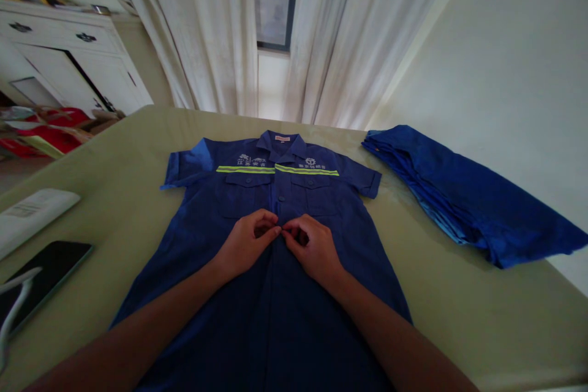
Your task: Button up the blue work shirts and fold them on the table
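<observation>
A blue short-sleeved work shirt (202,239) with a yellow-green reflective chest stripe lies flat, collar away from me, on a pale green surface (459,306). My left hand (245,244) and my right hand (312,248) meet at the shirt's front placket, just below the chest pockets. Both hands have their fingers curled and pinched on the placket fabric, fingertips almost touching. What sits between the fingertips is too small to make out.
A stack of folded blue garments (459,196) lies at the right. At the left edge lie a white remote (32,214), a dark phone (46,275) and a white cable (13,306). White curtains (206,30), a white cabinet (68,55) and red items (50,131) stand behind.
</observation>
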The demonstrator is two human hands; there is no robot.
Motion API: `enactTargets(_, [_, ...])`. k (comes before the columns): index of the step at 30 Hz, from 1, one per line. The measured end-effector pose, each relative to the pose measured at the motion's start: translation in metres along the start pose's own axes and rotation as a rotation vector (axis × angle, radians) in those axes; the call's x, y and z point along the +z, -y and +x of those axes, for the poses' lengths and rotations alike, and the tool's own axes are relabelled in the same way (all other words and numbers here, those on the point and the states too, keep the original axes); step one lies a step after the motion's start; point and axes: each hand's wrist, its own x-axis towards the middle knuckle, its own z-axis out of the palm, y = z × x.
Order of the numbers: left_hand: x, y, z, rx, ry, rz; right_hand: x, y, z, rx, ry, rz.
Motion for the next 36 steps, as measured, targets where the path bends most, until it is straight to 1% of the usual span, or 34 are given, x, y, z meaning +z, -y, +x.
enactTargets(6, [-0.004, 0.0, 0.004, -0.081, 0.009, -0.077, 0.0, 0.002, -0.002, -0.025, -0.007, -0.058])
enactTargets(8, [-0.005, 0.0, 0.005, -0.124, -0.007, -0.13, -0.001, 0.002, -0.003, -0.069, 0.004, -0.088])
enactTargets(12, [-0.006, 0.001, 0.005, -0.197, -0.011, -0.25, -0.004, -0.001, -0.005, -0.223, 0.073, -0.161])
enactTargets(14, [-0.006, 0.0, 0.005, -0.197, 0.0, -0.252, -0.006, -0.002, -0.004, -0.238, 0.095, -0.148])
enactTargets(17, [-0.005, -0.002, 0.005, -0.137, 0.008, -0.194, -0.007, -0.001, -0.001, -0.145, 0.083, -0.087])
enactTargets(20, [-0.004, -0.003, 0.005, -0.101, 0.026, -0.165, -0.006, 0.0, -0.001, -0.102, 0.063, -0.125])
enactTargets(22, [-0.004, -0.003, 0.006, -0.118, 0.037, -0.166, -0.005, 0.0, -0.002, -0.139, 0.066, -0.179])
enactTargets(25, [-0.005, -0.001, 0.007, -0.139, 0.041, -0.175, -0.004, -0.002, -0.004, -0.238, 0.135, -0.221])
enactTargets(26, [-0.005, 0.0, 0.008, -0.132, 0.046, -0.16, -0.004, -0.004, -0.004, -0.25, 0.157, -0.219])
enactTargets(28, [-0.007, 0.002, 0.007, -0.077, 0.054, -0.075, -0.004, -0.007, -0.002, -0.221, 0.169, -0.199])
enactTargets(29, [-0.009, 0.003, 0.007, -0.021, 0.048, 0.007, -0.004, -0.008, -0.001, -0.186, 0.16, -0.183])
enactTargets(31, [-0.012, 0.006, 0.004, 0.137, 0.019, 0.249, -0.005, -0.011, 0.003, -0.121, 0.155, -0.151])
enactTargets(33, [-0.015, 0.009, 0.003, 0.3, 0.018, 0.532, -0.007, -0.013, 0.008, -0.082, 0.144, -0.121])
enactTargets(34, [-0.016, 0.012, 0.004, 0.36, 0.035, 0.655, -0.008, -0.013, 0.01, -0.071, 0.135, -0.108])
enactTargets(36, [-0.018, 0.017, 0.01, 0.425, 0.083, 0.824, -0.008, -0.01, 0.013, -0.065, 0.113, -0.115])
